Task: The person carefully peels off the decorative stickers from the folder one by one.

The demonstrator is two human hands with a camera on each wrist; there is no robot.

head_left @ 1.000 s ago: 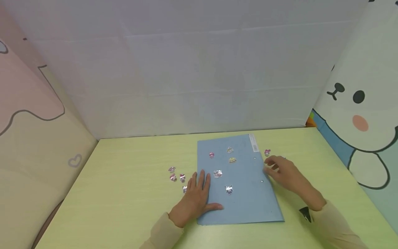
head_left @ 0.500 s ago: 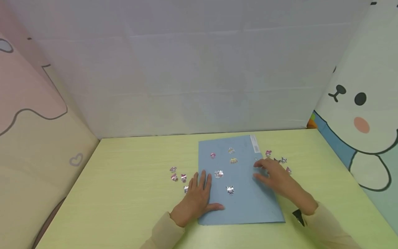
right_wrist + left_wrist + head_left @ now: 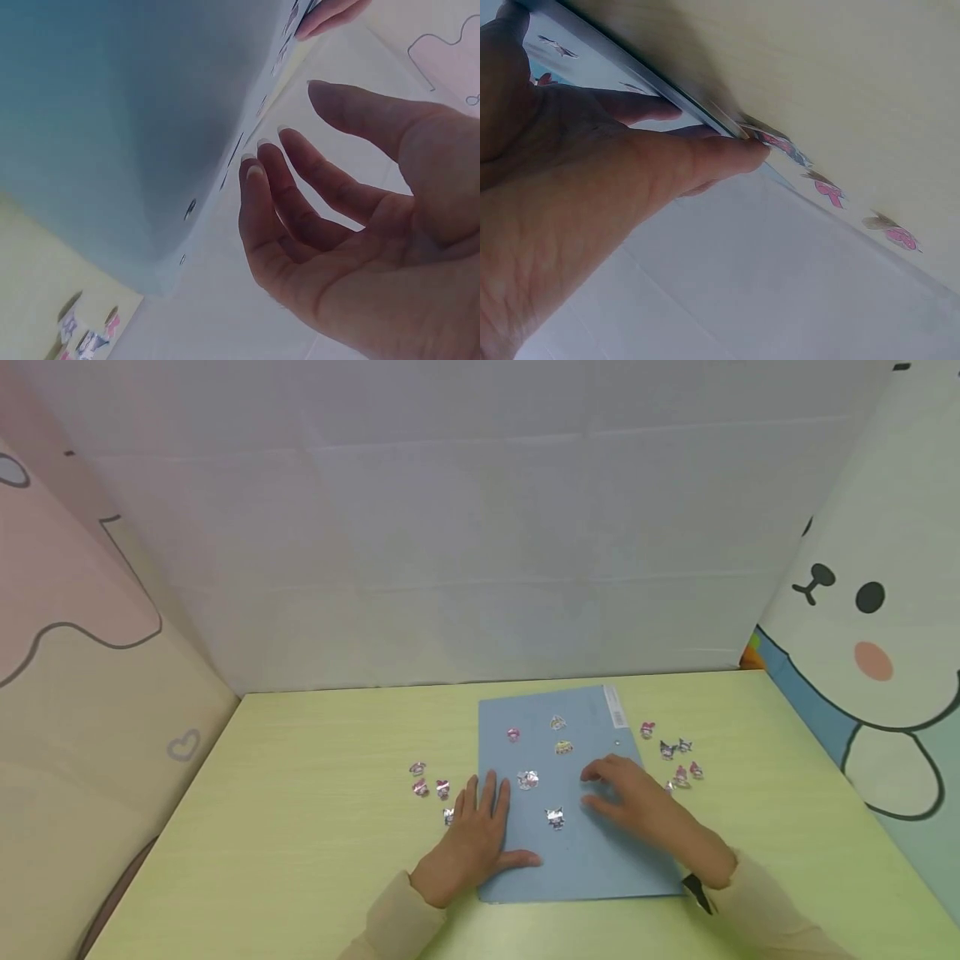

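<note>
A blue folder [image 3: 592, 870] with a white barcode label [image 3: 614, 706] lies on the table. Several shiny cartoon stickers, such as a silvery one [image 3: 555, 817] and a yellow one [image 3: 563, 747], are on its cover. My left hand [image 3: 472, 839] rests with spread fingers on the folder's left edge, thumb on the cover. Over the right half of the folder hovers my right hand [image 3: 633, 802], fingers loosely bent. In the right wrist view, nothing shows between its thumb and fingertips [image 3: 281, 133]. One snap [image 3: 617, 743] shows near the folder's right edge in the head view.
Loose stickers [image 3: 420, 787] lie left of the folder, one partly behind the left hand. Another group of stickers [image 3: 667, 750] lies to its right. A dark triangular piece [image 3: 697, 893] shows by the right sleeve. A pale wall sheet [image 3: 465, 543] stands behind the table [image 3: 322, 827].
My right hand has moved left, from the folder's right edge to over its cover, uncovering the stickers on the right. My left hand has stayed in place.
</note>
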